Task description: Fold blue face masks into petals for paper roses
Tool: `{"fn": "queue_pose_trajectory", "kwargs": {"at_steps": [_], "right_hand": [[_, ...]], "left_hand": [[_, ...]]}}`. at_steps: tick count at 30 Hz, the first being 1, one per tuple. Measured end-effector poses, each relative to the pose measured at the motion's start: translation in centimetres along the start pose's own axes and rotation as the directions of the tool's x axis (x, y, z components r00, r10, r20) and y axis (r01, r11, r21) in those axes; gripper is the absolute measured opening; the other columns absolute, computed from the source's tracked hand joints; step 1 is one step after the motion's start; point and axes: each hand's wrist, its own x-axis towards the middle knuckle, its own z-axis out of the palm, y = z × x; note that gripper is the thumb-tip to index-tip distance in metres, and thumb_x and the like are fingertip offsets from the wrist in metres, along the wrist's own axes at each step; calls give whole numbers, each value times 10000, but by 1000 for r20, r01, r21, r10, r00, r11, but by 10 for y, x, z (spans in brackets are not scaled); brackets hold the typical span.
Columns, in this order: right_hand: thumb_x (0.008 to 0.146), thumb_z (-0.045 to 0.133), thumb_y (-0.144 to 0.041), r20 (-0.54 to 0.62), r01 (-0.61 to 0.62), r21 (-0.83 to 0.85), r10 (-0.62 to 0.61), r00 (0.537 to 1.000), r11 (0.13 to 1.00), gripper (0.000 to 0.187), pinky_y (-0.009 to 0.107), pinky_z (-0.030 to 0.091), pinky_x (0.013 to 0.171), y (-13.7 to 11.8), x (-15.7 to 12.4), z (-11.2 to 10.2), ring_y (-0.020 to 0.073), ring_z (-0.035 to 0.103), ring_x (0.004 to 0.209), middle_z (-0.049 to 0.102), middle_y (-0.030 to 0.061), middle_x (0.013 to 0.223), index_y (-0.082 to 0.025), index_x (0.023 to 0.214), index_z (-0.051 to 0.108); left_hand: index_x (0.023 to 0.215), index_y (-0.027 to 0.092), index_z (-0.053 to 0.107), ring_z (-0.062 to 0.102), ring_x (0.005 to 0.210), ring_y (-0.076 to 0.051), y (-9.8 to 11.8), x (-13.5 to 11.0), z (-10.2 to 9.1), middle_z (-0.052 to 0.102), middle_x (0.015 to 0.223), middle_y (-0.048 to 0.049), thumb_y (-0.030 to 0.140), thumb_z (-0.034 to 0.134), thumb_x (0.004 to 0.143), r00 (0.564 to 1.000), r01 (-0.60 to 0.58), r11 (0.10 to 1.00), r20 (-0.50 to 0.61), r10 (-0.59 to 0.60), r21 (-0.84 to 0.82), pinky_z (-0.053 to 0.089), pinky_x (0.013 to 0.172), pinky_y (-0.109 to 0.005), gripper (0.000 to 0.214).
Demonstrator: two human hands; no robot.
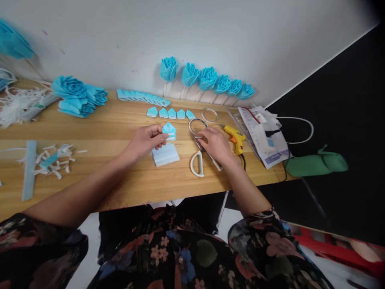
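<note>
Blue folded petal (169, 130) sits pinched between thumb and fingertips (161, 137) of the left hand (144, 141), held just above the table (120, 120) near its middle, directly over a pale blue stack (165, 155) of paper strips; fingers closed on the petal's lower left, its pointed top sticking up clear of them. Right hand (215, 145) lies palm-down on white scissors (198, 150), fingers curled over the handles w/ one loop (197, 163) showing below the hand twd the front edge; can't tell how firm the grip is. Yellow glue gun (235, 137) just right of that hand. Five more petals (171, 113) in a row behind, a longer overlapped row (141, 97) twd the back edge, and six blue paper roses (207, 78) leaning on the wall. Clear tape ring (209, 115) beside the row. Scraps (54, 158) at left.
</note>
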Motion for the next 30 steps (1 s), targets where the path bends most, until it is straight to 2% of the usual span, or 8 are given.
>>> {"fn": "queue_pose_trajectory", "kwargs": {"at_steps": [7, 12, 14, 17, 19, 21, 26, 30], "right_hand": [[915, 549, -200, -74, -16, -73, 11, 997, 997, 170, 339, 457, 725, -3, 0, 8, 243, 624, 858, 706, 101, 906, -197, 847, 706], [869, 572, -226, -139, -104, 167, 128, 982, 980, 138, 339, 473, 724, 11, 3, 20, 220, 636, 801, 718, 74, 846, -208, 829, 703], [836, 607, -280, -123, -185, 386, 249, 960, 904, 121, 327, 486, 702, 16, 6, 23, 189, 630, 724, 708, 40, 781, -204, 801, 695], [774, 678, -419, 8, -301, 706, 417, 909, 642, 227, 277, 477, 586, 18, 8, 22, 128, 563, 565, 638, -14, 652, -192, 778, 675], [713, 742, -475, 96, -324, 825, 451, 887, 463, 301, 244, 457, 532, 17, 9, 19, 100, 526, 519, 603, -33, 617, -188, 767, 668], [662, 798, -481, 154, -326, 878, 439, 885, 349, 338, 222, 455, 522, 14, 10, 16, 84, 528, 524, 610, -31, 631, -184, 758, 669], [626, 835, -534, 189, -319, 918, 446, 875, 237, 423, 195, 453, 496, 9, 13, 19, 93, 585, 590, 675, 1, 727, -191, 777, 640], [683, 803, -533, 72, -228, 920, 436, 897, 318, 378, 199, 466, 502, -1, 13, 20, 101, 582, 618, 648, -18, 715, -204, 780, 642]], "left_hand": [[685, 181, 540, 506, 525, -74, -3, 2, 1, 620, 629, 8, 386, 701, 762, 1000, -7, 1000, 18, 7, 10, 438, 530, -202, 273], [677, 182, 534, 506, 530, -72, -4, 2, 0, 613, 624, 8, 377, 694, 768, 999, -22, 1000, 31, 21, 12, 441, 537, -201, 268], [677, 181, 538, 511, 530, -71, -4, 3, 0, 617, 624, 8, 375, 695, 769, 999, -14, 1000, 33, 14, 8, 443, 538, -200, 266], [684, 177, 547, 518, 526, -69, -5, 3, 0, 625, 629, 8, 368, 699, 769, 999, 3, 1000, 33, -2, -15, 448, 537, -200, 258], [695, 173, 556, 527, 526, -69, -4, 3, 1, 635, 642, 5, 354, 700, 770, 999, 9, 999, 43, -7, -44, 453, 537, -202, 243], [711, 170, 565, 540, 533, -73, -2, 2, 1, 646, 653, 2, 334, 700, 775, 997, 8, 997, 71, -3, -72, 462, 541, -206, 222], [753, 167, 564, 577, 548, -87, 3, -1, 2, 694, 696, -20, 300, 697, 809, 989, 12, 993, 146, 4, -113, 481, 541, -217, 196], [781, 162, 561, 604, 557, -93, 4, -2, 2, 733, 750, -44, 320, 695, 834, 984, 23, 989, 179, 4, -146, 492, 542, -221, 214]]}}
